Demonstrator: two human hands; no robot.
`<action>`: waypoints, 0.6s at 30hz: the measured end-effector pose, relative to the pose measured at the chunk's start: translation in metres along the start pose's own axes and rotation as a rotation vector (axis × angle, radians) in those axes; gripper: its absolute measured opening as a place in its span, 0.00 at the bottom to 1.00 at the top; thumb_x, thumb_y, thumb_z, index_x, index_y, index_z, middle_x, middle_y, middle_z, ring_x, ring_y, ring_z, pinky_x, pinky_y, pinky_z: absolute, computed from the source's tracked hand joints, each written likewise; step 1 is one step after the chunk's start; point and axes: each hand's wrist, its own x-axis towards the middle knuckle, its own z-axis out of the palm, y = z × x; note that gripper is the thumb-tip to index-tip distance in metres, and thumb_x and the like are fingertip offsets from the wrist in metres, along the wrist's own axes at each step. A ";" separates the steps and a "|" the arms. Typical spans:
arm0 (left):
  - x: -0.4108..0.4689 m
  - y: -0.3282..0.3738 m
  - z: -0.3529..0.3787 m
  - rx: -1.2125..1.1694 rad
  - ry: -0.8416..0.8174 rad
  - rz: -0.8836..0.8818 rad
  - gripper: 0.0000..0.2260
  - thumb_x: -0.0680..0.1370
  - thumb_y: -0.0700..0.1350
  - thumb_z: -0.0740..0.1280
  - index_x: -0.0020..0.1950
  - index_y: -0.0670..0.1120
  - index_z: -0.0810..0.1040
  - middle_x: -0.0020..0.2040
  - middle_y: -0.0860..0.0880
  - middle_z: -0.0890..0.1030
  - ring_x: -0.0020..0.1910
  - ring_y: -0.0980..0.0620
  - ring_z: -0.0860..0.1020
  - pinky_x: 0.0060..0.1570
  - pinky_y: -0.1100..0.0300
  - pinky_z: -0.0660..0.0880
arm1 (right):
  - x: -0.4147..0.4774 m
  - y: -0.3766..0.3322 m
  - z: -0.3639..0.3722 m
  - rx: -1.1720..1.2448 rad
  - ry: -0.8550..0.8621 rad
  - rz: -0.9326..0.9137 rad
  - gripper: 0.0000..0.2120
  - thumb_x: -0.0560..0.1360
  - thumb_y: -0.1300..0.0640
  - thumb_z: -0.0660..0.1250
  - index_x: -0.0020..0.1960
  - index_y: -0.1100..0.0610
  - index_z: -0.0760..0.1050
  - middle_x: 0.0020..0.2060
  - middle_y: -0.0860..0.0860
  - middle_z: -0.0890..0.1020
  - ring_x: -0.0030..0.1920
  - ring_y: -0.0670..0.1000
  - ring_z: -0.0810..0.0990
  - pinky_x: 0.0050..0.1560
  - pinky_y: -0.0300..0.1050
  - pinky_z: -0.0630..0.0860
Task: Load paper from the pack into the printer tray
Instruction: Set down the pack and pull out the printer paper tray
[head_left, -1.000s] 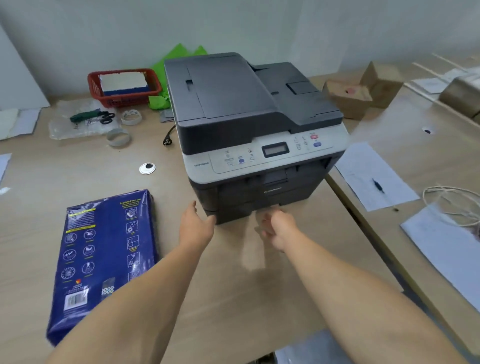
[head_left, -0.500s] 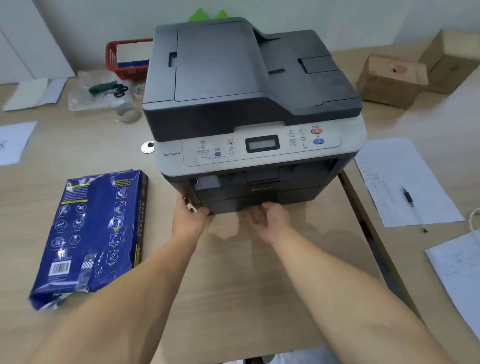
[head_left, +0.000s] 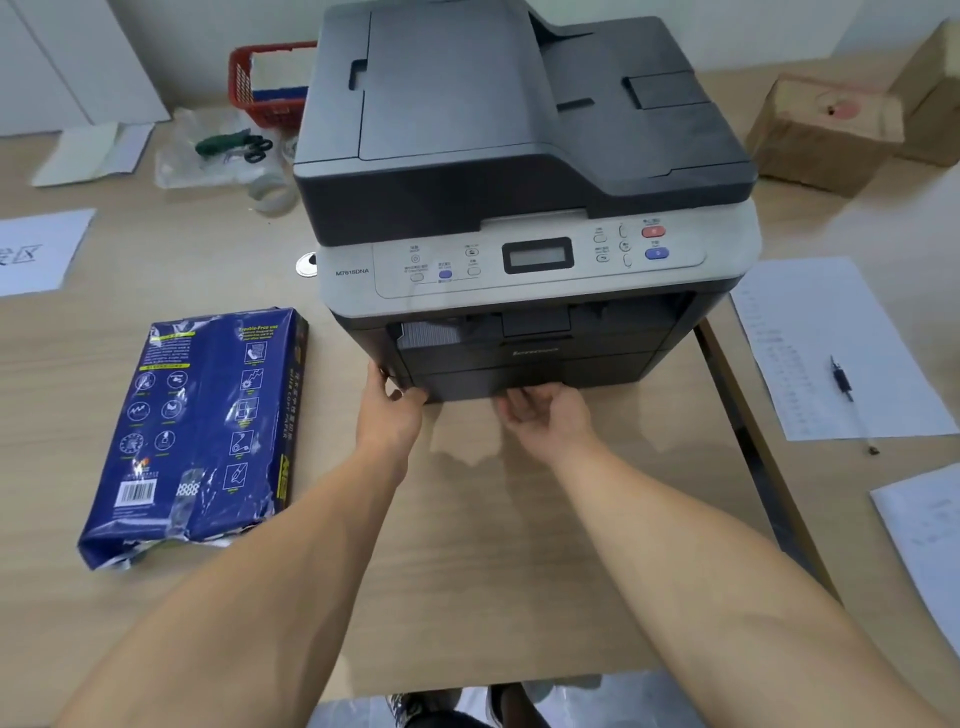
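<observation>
A dark grey and silver printer (head_left: 519, 171) stands on the wooden table in front of me. Its paper tray (head_left: 467, 382) forms the lowest front panel and looks pushed in. My left hand (head_left: 387, 415) rests against the printer's lower left front corner, thumb on the side. My right hand (head_left: 545, 421) is palm up with its fingers curled under the middle of the tray front. A blue wrapped paper pack (head_left: 197, 431) lies flat on the table to the left of the printer, its near end torn open.
A red basket (head_left: 249, 88), scissors (head_left: 234, 145) on a plastic bag and tape rolls lie behind the pack. Cardboard boxes (head_left: 826, 130) stand at the back right. A second table on the right carries printed sheets (head_left: 831, 353) and a pen (head_left: 841, 379).
My view has come closer to the printer and lower. Both hands have reached forward from the table onto the printer's lower front, the right one curling under the tray.
</observation>
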 end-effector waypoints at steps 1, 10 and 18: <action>0.000 0.000 -0.001 -0.013 -0.003 -0.007 0.23 0.76 0.39 0.65 0.68 0.59 0.72 0.53 0.67 0.77 0.58 0.48 0.76 0.65 0.45 0.73 | -0.002 0.000 0.000 0.001 -0.006 0.001 0.09 0.75 0.69 0.56 0.50 0.62 0.73 0.45 0.60 0.78 0.48 0.57 0.78 0.47 0.59 0.78; 0.005 -0.011 -0.007 -0.013 -0.039 -0.044 0.11 0.76 0.44 0.66 0.53 0.60 0.76 0.52 0.55 0.78 0.62 0.45 0.77 0.63 0.41 0.76 | -0.014 0.017 -0.015 0.085 0.013 0.029 0.13 0.77 0.67 0.57 0.59 0.64 0.73 0.53 0.63 0.79 0.54 0.62 0.79 0.48 0.62 0.78; 0.001 -0.029 -0.022 0.054 -0.017 -0.025 0.24 0.80 0.46 0.65 0.76 0.48 0.67 0.70 0.47 0.74 0.66 0.44 0.75 0.68 0.44 0.72 | -0.043 0.016 -0.019 -0.086 0.208 -0.057 0.09 0.81 0.58 0.59 0.58 0.60 0.72 0.53 0.60 0.77 0.53 0.60 0.79 0.49 0.59 0.79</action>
